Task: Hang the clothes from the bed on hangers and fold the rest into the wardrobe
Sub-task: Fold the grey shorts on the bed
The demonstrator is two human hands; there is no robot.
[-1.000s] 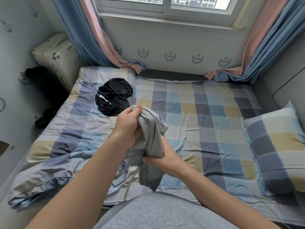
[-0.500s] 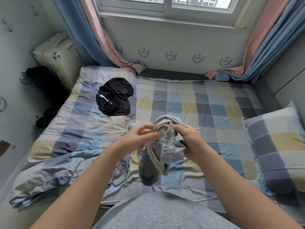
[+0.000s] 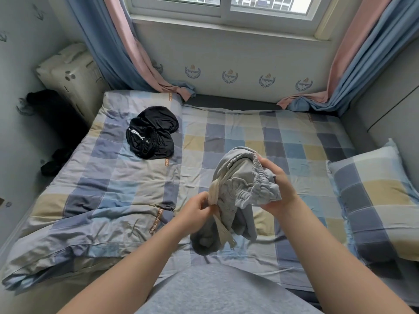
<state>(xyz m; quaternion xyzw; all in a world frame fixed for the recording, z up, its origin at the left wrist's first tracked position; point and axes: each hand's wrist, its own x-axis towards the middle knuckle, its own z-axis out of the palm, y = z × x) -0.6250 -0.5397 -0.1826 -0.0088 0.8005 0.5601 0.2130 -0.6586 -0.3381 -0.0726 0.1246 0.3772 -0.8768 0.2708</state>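
The left hand (image 3: 196, 211) has dropped from the waistband (image 3: 260, 175) to pinch the drawstring (image 3: 224, 232), while the right hand (image 3: 277, 189) grips the bunched grey shorts (image 3: 242, 191) above the bed (image 3: 283, 141). Folding likely hasn't begun.

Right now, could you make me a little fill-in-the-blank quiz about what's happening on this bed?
The right hand grips the grey garment by its elastic ____.
The left hand pinches that garment's cream ____.
The crumpled garment lying on the bed is ____ in colour.
The checked pillow lies on the person's ____ side.
Missing words: waistband; drawstring; black; right.
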